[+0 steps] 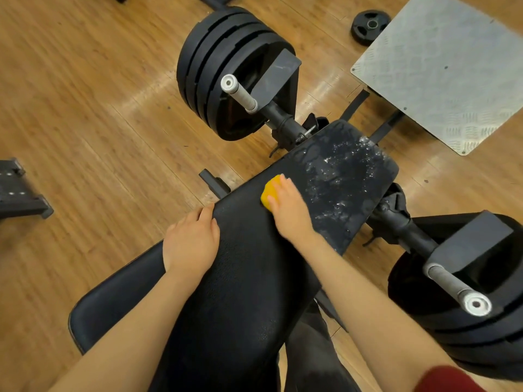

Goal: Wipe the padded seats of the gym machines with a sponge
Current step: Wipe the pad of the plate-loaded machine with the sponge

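Note:
A black padded seat (334,154) of a gym machine runs from the lower left to the upper right, its far end wet with foam and droplets (343,171). My right hand (290,206) presses a yellow sponge (270,192) onto the middle of the pad, fingers over the sponge's top. Only the sponge's left part shows. My left hand (191,241) lies flat on the pad's left edge, fingers spread and holding nothing.
Stacks of black weight plates (226,66) sit on bars with grey ends (237,90) on the left and at the right (458,290). A ribbed metal footplate (441,69) lies at the upper right, a loose small plate (368,25) beside it. Wooden floor all round.

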The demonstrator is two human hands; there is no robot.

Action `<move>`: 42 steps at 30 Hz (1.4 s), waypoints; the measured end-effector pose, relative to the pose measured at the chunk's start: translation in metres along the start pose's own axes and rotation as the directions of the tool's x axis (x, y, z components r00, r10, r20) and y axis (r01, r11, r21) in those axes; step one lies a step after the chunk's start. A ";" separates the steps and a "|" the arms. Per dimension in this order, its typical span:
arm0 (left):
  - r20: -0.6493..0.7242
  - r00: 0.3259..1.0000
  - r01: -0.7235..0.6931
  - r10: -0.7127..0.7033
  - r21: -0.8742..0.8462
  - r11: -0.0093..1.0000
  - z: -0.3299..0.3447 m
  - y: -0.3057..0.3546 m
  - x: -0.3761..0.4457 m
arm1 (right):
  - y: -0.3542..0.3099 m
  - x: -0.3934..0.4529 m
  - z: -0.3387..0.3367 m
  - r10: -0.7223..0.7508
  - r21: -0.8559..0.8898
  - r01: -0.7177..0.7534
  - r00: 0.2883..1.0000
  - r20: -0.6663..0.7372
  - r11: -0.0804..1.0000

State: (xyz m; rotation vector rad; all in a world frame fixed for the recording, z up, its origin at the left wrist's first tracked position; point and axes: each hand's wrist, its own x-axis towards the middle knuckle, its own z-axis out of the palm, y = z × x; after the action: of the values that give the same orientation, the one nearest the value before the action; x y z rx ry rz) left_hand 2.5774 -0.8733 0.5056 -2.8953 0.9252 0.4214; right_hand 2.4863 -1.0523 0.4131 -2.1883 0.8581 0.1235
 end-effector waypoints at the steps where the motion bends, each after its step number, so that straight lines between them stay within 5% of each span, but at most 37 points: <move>1: -0.001 1.000 -0.002 0.002 0.002 1.000 0.000 0.000 -0.001 | 0.008 0.016 -0.006 0.058 0.023 -0.058 0.998 -0.011 0.998; 5: 0.001 1.000 -0.009 0.009 0.005 1.000 0.001 0.000 -0.001 | 0.013 0.024 -0.006 0.121 0.036 -0.120 0.992 -0.046 0.992; 14: 0.002 1.000 -0.027 0.027 0.020 0.999 0.004 -0.002 0.001 | -0.013 -0.142 0.011 0.146 0.028 -0.146 0.989 -0.007 0.989; 25: 0.000 1.000 -0.012 0.012 0.038 0.999 -0.002 0.003 0.000 | 0.049 -0.006 -0.018 0.257 0.014 -0.257 0.962 -0.089 0.966; 33: -0.014 0.999 -0.038 0.039 0.026 0.999 0.001 0.000 -0.001 | -0.009 -0.136 0.010 0.051 0.012 -0.051 0.999 -0.003 0.999; 37: -0.016 0.999 -0.032 0.032 0.030 0.999 0.000 0.001 -0.001 | 0.007 -0.120 0.005 -0.007 0.019 0.007 1.000 -0.004 1.000; 42: 0.005 0.999 -0.040 0.040 0.024 0.999 0.004 -0.001 0.000 | 0.045 -0.031 -0.013 0.162 0.034 -0.161 0.986 -0.043 0.986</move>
State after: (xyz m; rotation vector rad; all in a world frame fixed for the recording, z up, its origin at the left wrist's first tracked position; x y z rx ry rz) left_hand 2.5774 -0.8719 0.5020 -2.8576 0.9827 0.4171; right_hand 2.4329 -1.0661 0.4045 -2.0983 1.0565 0.1400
